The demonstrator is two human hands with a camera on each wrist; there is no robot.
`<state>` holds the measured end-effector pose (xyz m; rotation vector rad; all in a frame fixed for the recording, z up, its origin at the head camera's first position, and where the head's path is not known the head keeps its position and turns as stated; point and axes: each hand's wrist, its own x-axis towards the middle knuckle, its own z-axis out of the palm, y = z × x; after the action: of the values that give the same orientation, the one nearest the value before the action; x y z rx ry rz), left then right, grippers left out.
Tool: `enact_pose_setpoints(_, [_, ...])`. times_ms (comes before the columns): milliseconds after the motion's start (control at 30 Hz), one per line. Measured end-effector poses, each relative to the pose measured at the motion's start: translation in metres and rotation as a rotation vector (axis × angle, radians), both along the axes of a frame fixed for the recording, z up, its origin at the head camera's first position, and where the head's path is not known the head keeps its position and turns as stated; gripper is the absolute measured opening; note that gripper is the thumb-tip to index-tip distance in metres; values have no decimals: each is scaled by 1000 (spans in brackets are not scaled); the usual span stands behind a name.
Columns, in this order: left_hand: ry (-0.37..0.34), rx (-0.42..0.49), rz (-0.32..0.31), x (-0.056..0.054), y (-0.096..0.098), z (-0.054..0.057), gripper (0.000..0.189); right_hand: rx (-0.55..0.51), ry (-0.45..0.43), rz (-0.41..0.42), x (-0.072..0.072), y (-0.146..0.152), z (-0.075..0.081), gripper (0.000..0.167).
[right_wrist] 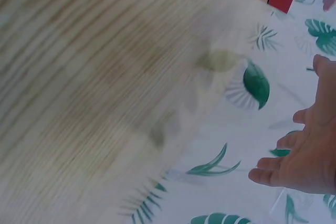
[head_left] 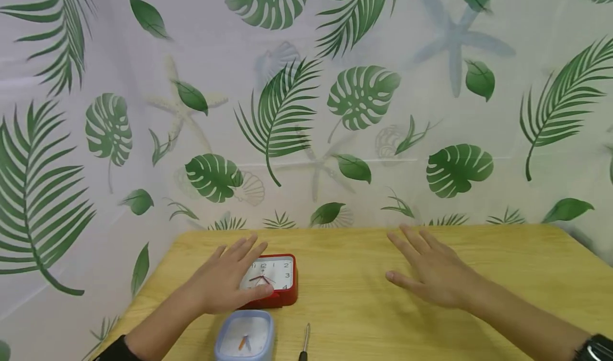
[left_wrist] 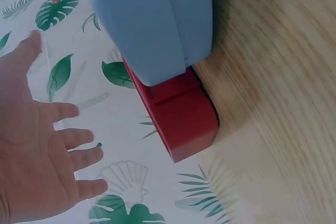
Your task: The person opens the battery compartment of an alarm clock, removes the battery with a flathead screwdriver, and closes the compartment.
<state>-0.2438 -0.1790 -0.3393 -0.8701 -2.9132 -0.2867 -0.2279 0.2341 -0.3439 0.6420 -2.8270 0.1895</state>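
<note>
With fingers spread, my left hand (head_left: 222, 284) hovers over the red square alarm clock (head_left: 280, 273), overlapping part of its white dial in the head view. The left wrist view shows the palm apart from the red clock (left_wrist: 184, 119) and holding nothing. Just in front of the red clock is a light blue clock (head_left: 254, 326) with an orange hand and a bluish hand on its dial. My right hand (head_left: 431, 276) is held over the right part of the table, its fingers straight and spread; nothing is in it in the right wrist view either.
A small screwdriver (head_left: 305, 345) with a dark handle lies right of the blue clock, its handle cut off by the frame. The wood-grain table (head_left: 349, 276) ends at a white curtain (head_left: 383, 190) printed with green leaves. A dark watch (head_left: 596, 347) is on my right wrist.
</note>
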Motion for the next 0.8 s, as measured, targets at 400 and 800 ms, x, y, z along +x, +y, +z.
enact_pose_setpoints(400, [-238, -208, -122, 37, 6, 20, 74, 26, -182, 231, 26, -60, -12, 59])
enact_pose_setpoints(800, [-331, -323, -203, 33, 16, 12, 79, 313, 92, 803, 46, -121, -23, 32])
